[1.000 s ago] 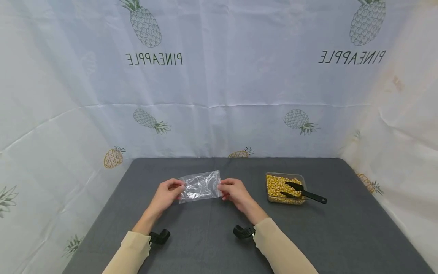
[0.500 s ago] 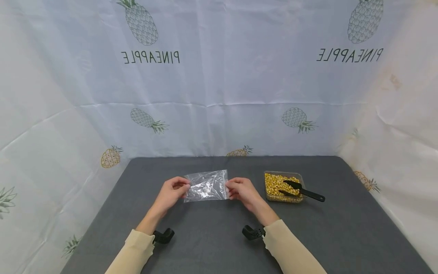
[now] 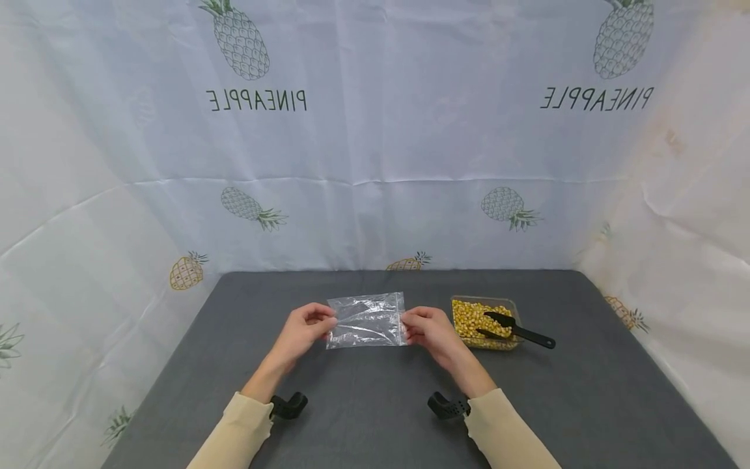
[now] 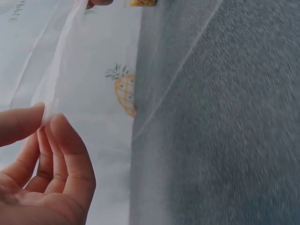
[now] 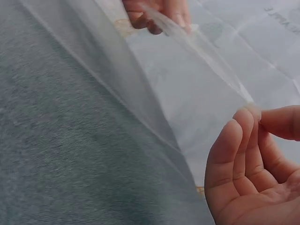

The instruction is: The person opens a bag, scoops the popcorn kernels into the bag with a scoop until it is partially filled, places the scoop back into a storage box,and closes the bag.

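Note:
A clear zip bag [image 3: 368, 320] is stretched flat between my two hands above the table. My left hand [image 3: 303, 335] pinches its left edge between thumb and fingers. At the other end, by the zip strip, my right hand [image 3: 435, 335] pinches the bag the same way. The left wrist view shows the thumb and fingertips meeting on the film of the left hand [image 4: 51, 164]. In the right wrist view the right hand [image 5: 255, 164] grips a corner of the film. Nothing shows inside the bag.
Right of the bag, a clear plastic box [image 3: 510, 303] of yellow corn kernels [image 3: 471, 318] stands on the grey table [image 3: 363, 417]. A black scoop [image 3: 530, 335] lies in it, its handle over the right rim. A pineapple-print curtain [image 3: 375, 143] encloses the table's back and sides.
Both hands have shifted to the right with the bag, the right hand moving nearer the corn box. The bag now lies more level and its zip strip shows at the right end.

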### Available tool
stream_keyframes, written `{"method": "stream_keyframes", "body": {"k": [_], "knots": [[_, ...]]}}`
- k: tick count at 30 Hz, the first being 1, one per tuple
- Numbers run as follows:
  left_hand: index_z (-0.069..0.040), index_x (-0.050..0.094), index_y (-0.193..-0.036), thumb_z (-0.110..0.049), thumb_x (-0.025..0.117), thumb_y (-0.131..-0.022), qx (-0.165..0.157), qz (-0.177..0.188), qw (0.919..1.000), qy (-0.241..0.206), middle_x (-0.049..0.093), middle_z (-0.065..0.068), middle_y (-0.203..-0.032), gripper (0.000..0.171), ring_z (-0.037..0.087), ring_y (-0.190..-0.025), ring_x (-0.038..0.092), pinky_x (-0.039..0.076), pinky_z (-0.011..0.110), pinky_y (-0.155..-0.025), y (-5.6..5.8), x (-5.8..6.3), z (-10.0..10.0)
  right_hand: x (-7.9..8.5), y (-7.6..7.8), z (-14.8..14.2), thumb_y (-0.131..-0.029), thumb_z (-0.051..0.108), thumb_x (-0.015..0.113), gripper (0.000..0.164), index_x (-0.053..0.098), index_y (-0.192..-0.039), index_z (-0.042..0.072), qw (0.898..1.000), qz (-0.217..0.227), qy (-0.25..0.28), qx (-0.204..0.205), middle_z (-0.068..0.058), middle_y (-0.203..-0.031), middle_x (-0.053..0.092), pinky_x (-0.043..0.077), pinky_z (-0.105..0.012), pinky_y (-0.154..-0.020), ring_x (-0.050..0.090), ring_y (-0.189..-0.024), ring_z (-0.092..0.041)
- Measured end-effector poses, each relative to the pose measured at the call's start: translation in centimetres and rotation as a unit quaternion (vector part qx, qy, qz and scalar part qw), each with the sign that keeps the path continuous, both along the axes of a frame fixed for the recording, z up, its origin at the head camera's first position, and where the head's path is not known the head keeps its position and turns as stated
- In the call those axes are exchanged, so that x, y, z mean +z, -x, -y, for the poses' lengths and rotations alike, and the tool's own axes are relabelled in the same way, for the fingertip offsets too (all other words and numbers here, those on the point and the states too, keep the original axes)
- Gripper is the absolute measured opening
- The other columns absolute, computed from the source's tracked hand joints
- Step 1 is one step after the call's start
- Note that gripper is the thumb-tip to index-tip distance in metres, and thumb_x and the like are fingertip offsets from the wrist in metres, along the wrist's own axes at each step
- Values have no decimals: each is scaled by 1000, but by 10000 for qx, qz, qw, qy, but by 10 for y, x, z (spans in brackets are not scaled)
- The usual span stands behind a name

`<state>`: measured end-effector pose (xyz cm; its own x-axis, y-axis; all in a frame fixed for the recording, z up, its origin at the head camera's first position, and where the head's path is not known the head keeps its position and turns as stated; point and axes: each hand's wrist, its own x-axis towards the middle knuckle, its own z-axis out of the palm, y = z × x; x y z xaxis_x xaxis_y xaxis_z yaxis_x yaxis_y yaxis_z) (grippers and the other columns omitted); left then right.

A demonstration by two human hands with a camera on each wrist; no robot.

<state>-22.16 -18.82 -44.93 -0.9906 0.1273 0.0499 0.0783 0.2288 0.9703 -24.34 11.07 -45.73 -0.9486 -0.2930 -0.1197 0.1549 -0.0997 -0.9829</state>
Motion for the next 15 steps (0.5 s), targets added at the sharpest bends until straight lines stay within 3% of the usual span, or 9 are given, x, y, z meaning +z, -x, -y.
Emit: {"method": "stream_keyframes", "body": {"k": [15], "knots": [[8,65,-116,-7,74,-94,10,-86,9977,-675,65,10,-92,29,16,-72,60,57,35,-73,8,0,-23,16,-4,-22,-100,11,64,11,69,-101,2,9998,-47,143,-100,-3,-81,65,55,-31,-69,61,-71,-14]]}}
